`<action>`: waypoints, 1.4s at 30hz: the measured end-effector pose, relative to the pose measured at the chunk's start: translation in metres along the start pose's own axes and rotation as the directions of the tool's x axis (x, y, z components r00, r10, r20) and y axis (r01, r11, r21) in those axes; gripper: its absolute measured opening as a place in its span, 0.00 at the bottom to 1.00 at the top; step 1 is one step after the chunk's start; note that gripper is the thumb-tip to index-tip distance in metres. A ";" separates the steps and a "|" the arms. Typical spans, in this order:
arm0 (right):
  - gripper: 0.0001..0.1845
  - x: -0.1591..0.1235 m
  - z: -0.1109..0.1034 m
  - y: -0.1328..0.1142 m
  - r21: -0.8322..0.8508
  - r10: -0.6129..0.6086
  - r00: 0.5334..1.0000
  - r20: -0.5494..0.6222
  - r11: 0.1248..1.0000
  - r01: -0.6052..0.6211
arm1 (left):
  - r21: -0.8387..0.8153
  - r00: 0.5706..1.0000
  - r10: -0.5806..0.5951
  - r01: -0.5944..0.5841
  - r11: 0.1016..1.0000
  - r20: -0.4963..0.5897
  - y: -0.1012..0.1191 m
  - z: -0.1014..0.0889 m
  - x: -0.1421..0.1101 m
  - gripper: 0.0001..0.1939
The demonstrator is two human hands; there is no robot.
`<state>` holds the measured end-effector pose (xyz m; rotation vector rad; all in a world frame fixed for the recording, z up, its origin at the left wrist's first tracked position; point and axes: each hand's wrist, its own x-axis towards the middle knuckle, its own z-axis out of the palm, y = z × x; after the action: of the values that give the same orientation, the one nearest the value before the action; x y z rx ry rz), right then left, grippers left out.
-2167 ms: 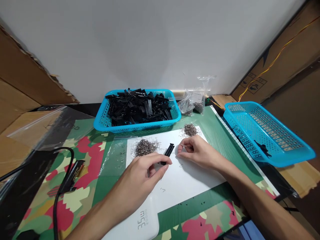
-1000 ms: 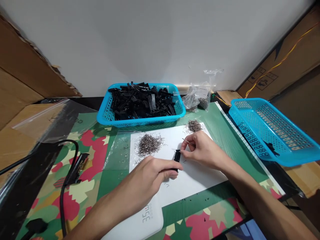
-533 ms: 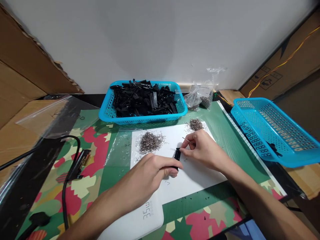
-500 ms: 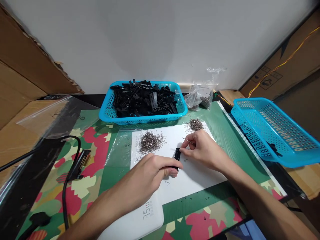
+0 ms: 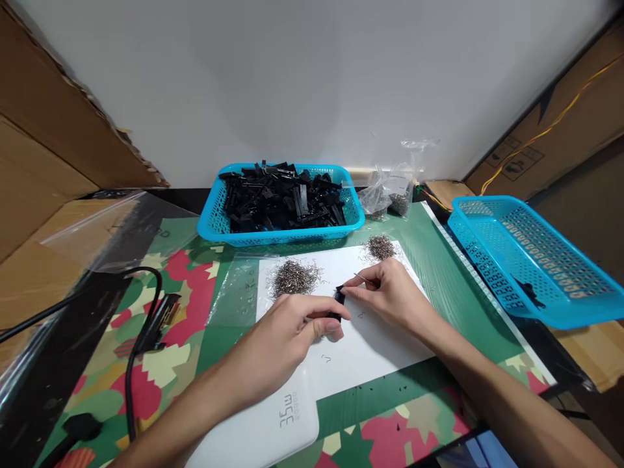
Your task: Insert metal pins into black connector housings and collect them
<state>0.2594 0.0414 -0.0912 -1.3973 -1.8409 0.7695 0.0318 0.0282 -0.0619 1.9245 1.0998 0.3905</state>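
Small black part mostly hidden in our grip

Our left hand [image 5: 287,331] covers most of the black part [image 5: 337,304]; the fine wire [image 5: 361,278] in our right hand [image 5: 390,296] is too small to make out.

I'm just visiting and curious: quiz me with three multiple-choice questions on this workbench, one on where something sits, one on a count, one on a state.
1. Where does the blue basket of black plastic parts sit?
A. at the back by the wall
B. on the floor
C. under the white sheet

2. How many blue baskets show?
A. one
B. two
C. four

3. What is the left hand doing?
A. lying flat and open
B. pinching a small black part
C. gripping a cable

Answers:
1 A, it stands behind the white sheet.
2 B, the second, the blue basket on the right, is nearly bare.
3 B, its fingers close on the small black part, which the right hand meets.
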 end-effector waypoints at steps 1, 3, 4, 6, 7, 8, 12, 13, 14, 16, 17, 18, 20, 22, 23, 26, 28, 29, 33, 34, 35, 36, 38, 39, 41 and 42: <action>0.09 0.000 -0.001 0.000 -0.011 -0.011 1.000 0.000 1.000 0.011 | -0.013 1.000 -0.007 0.007 1.000 -0.001 0.000 0.000 0.000 0.15; 0.09 -0.001 -0.003 0.000 -0.036 -0.026 1.000 0.007 0.999 0.026 | -0.042 1.000 -0.021 0.021 0.999 0.007 0.001 -0.001 0.000 0.15; 0.09 -0.001 -0.004 -0.001 -0.043 -0.024 0.999 0.022 0.999 0.025 | -0.055 1.000 -0.026 0.027 0.998 0.011 0.001 -0.001 0.000 0.15; 0.09 -0.001 -0.006 -0.002 -0.042 0.002 0.998 0.065 0.999 0.001 | -0.073 0.999 -0.037 0.038 0.997 0.015 0.000 -0.002 0.000 0.14; 0.09 -0.001 -0.007 -0.002 -0.039 0.018 0.996 0.088 0.999 -0.014 | -0.079 0.999 -0.043 0.044 0.996 0.017 0.000 -0.002 0.000 0.14; 0.09 -0.001 -0.008 -0.003 -0.035 0.032 0.994 0.104 0.999 -0.028 | -0.084 0.999 -0.050 0.051 0.995 0.018 0.000 -0.003 0.000 0.14; 0.09 0.000 -0.009 -0.003 -0.013 0.025 0.991 0.129 1.000 -0.023 | -0.108 0.997 -0.070 0.073 0.991 0.030 0.001 -0.005 0.000 0.14; 0.08 0.000 -0.009 -0.003 -0.006 0.017 0.991 0.134 1.000 -0.016 | -0.106 0.997 -0.068 0.071 0.992 0.035 0.002 -0.006 -0.001 0.14; 0.07 0.001 -0.010 -0.002 0.000 0.014 0.991 0.136 1.000 -0.014 | -0.096 0.998 -0.057 0.060 0.994 0.039 0.003 -0.006 -0.001 0.13; 0.05 0.002 -0.010 -0.001 0.008 0.027 0.991 0.131 1.000 -0.028 | -0.061 0.999 -0.019 0.022 0.998 0.040 0.005 -0.007 -0.002 0.13; 0.05 0.002 -0.011 -0.001 0.010 0.037 0.991 0.125 0.999 -0.039 | -0.044 0.999 -0.001 0.003 0.999 0.039 0.006 -0.008 -0.002 0.14; 0.04 0.002 -0.011 0.000 0.013 0.045 0.991 0.123 0.999 -0.047 | -0.033 0.999 0.011 -0.010 0.999 0.036 0.007 -0.008 -0.002 0.15; 0.04 0.003 -0.012 0.001 0.017 0.050 0.991 0.125 0.999 -0.052 | -0.031 1.000 0.007 -0.006 1.000 0.030 0.009 -0.009 -0.002 0.17; 0.05 0.003 -0.013 0.001 0.013 0.049 0.990 0.130 0.999 -0.051 | -0.040 0.999 -0.015 0.016 0.999 0.030 0.010 -0.009 -0.003 0.17; 0.05 0.003 -0.013 0.001 0.010 0.050 0.990 0.130 0.999 -0.052 | -0.045 0.999 -0.026 0.028 0.999 0.030 0.010 -0.010 -0.003 0.17; 0.09 0.002 -0.017 0.000 0.010 0.016 0.994 0.110 1.000 -0.018 | -0.046 0.998 -0.045 0.047 0.998 0.031 0.012 -0.011 -0.003 0.16; 0.16 0.001 -0.019 -0.001 0.018 -0.042 0.997 0.061 0.999 0.041 | -0.036 0.998 -0.048 0.050 0.998 0.038 0.013 -0.011 -0.003 0.16; 0.19 0.000 -0.021 -0.001 0.022 -0.075 0.997 0.025 0.997 0.074 | -0.033 0.998 -0.049 0.050 0.998 0.043 0.014 -0.011 -0.004 0.17; 0.19 -0.001 -0.023 0.001 -0.032 -0.228 0.972 -0.053 0.973 0.227 | -0.031 0.998 -0.050 0.052 0.998 0.038 0.014 -0.011 -0.004 0.17; 0.18 -0.001 -0.022 0.002 -0.065 -0.275 0.960 -0.060 0.960 0.271 | -0.026 0.998 -0.050 0.051 0.998 0.037 0.014 -0.010 -0.004 0.17; 0.18 0.000 -0.022 0.003 -0.097 -0.319 0.945 -0.076 0.945 0.311 | -0.015 0.998 -0.049 0.049 0.999 0.036 0.013 -0.010 -0.004 0.17; 0.17 0.001 -0.021 0.004 -0.120 -0.349 0.931 -0.103 0.934 0.337 | -0.001 0.998 -0.045 0.045 0.999 0.035 0.013 -0.010 -0.004 0.17; 0.17 0.002 -0.018 0.006 -0.097 -0.337 0.920 -0.201 0.941 0.324 | 0.033 0.998 -0.038 0.037 0.999 0.042 0.012 -0.009 -0.004 0.17; 0.18 0.003 -0.016 0.006 -0.042 -0.297 0.922 -0.248 0.954 0.296 | 0.048 0.998 -0.036 0.034 0.998 0.045 0.012 -0.009 -0.004 0.17; 0.20 0.004 -0.012 0.006 0.122 -0.194 0.937 -0.291 0.964 0.238 | 0.074 0.998 -0.034 0.030 0.997 0.049 0.012 -0.009 -0.004 0.18; 0.21 0.004 -0.009 0.005 0.198 -0.151 0.947 -0.285 0.957 0.212 | 0.088 0.998 -0.030 0.026 0.996 0.052 0.011 -0.008 -0.004 0.18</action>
<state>0.2690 0.0469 -0.0893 -1.1070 -1.5914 0.6390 0.0305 0.0261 -0.0475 1.9819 1.1239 0.2779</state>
